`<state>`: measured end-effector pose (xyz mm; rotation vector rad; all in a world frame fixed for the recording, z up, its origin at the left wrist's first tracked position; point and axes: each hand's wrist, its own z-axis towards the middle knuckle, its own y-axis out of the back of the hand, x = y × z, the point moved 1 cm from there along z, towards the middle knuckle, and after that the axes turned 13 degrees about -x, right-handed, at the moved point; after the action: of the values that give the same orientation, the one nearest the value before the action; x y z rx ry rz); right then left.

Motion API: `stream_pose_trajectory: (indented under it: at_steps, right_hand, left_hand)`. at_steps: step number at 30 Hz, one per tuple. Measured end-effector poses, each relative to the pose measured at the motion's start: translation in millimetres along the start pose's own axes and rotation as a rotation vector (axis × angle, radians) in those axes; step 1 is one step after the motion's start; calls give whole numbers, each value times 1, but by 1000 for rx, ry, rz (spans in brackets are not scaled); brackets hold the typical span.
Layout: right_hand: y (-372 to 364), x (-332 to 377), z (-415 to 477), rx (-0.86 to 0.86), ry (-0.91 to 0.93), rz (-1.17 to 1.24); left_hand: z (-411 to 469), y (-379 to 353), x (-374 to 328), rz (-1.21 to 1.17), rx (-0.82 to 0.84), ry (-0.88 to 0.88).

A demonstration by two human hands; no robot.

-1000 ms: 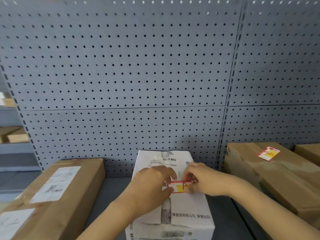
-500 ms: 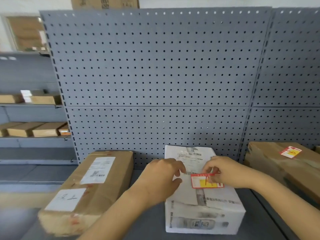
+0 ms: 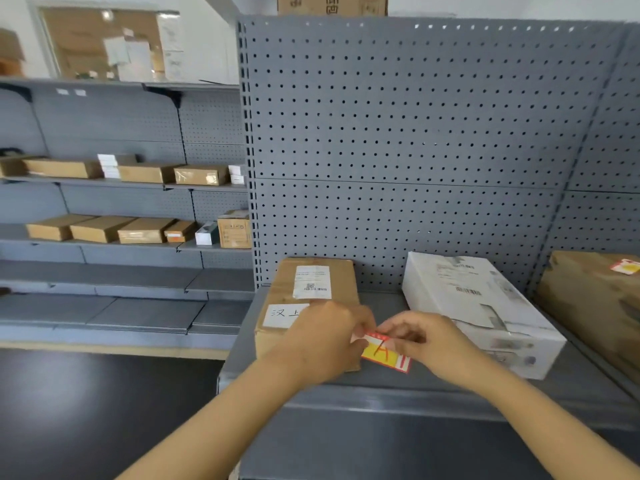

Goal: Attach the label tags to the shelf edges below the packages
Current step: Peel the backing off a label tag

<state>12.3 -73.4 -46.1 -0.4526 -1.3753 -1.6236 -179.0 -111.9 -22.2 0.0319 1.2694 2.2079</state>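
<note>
On the shelf [image 3: 450,389], cardboard box [image 3: 311,299] lies left of white package [image 3: 485,306], seemingly apart.

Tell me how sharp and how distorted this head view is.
Head view: wide-angle bend bows the pegboard uprights and shelf edge; slight softness over the hands and the red-and-yellow tag, whose mark reads only roughly; the far-left shelves look softer; lighting is even, with no hard glare.

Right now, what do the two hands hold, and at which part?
Both hold one red and yellow label tag: the left hand pinches its left end, and the right hand pinches its upper right edge.
</note>
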Motion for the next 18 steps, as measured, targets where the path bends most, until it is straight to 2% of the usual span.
stream_pose_trajectory:
  at_steps: [5, 8, 11, 18]
  right_hand:
    - [-34, 14, -9, 25, -48, 77]
    - [-51, 12, -8, 38, -36, 18]
    - [-64, 5, -9, 28, -21, -44]
    - [-86, -17, -8, -29, 84, -172]
  left_hand:
    - [-41, 17, 32, 39, 3, 90]
    - [-60, 15, 45, 29, -28, 156]
    - [-76, 5, 53, -5, 26, 236]
    - [-100, -39, 81, -4, 30, 314]
